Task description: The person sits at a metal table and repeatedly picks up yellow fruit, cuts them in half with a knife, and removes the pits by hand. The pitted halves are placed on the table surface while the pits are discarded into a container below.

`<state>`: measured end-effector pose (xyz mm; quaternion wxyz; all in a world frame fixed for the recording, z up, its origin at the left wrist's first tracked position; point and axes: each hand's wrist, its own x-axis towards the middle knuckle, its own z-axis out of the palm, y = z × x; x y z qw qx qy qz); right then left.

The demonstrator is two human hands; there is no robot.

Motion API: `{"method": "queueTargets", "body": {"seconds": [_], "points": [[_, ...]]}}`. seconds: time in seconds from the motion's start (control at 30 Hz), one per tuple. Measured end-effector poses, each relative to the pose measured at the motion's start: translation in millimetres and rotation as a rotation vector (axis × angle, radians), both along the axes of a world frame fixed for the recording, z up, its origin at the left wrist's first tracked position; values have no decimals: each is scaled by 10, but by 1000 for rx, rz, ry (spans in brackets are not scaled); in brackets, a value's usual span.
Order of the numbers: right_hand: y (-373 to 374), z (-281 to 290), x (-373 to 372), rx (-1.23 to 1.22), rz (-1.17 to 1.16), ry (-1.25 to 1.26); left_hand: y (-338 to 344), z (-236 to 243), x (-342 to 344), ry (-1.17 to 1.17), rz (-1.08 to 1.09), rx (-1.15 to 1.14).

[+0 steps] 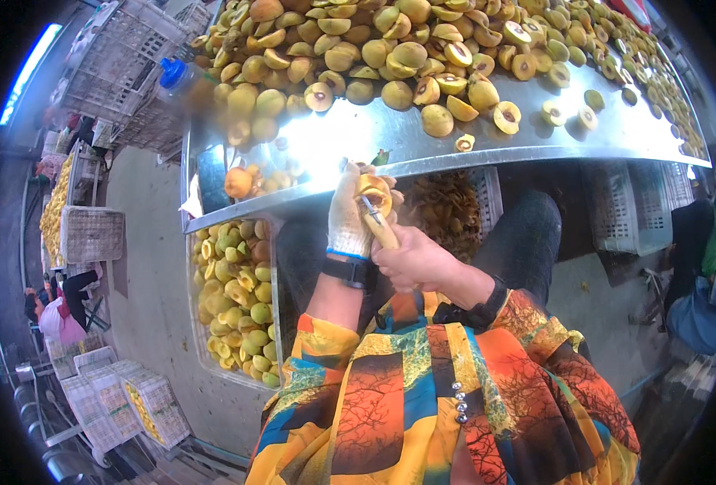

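Note:
My left hand (346,217), in a whitish work glove, grips a yellow peach half (380,187) with its reddish hollow facing up. In my bare right hand (419,260) is a pitting tool with a pale wooden handle (384,233); its metal tip touches the hollow of the peach half. Both hands meet just in front of the near edge of a metal table (455,155). A large heap of halved peaches (342,56) covers the far part of that table, and a few halves lie closer to the edge.
Below the table's left side stands a crate of peach halves (240,307). A crate of brown pits or scraps (443,202) sits between my knees. White crates (629,202) are at the right. Stacked crates (123,65) and a blue-capped bottle (173,74) are at the left.

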<state>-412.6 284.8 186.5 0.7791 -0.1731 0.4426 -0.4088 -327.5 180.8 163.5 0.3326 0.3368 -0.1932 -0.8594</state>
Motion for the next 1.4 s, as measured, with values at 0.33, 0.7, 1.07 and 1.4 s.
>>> {"method": "queueTargets", "body": {"seconds": [0.33,0.7,1.07,1.4], "points": [[115,-940,-236,-569,412,1191,-360,48,2078,-1011,463,-342],[35,-1095,-131,-601,337,1288,-1946,191,123,-1768,-175,-1269],[-91,-224,-447,-403,-227,1204,-1529,195,-18,-1195,-423,-1067],[-467,-282,109,-300,-594,279,9,249,226,-328,13,-668]]}}
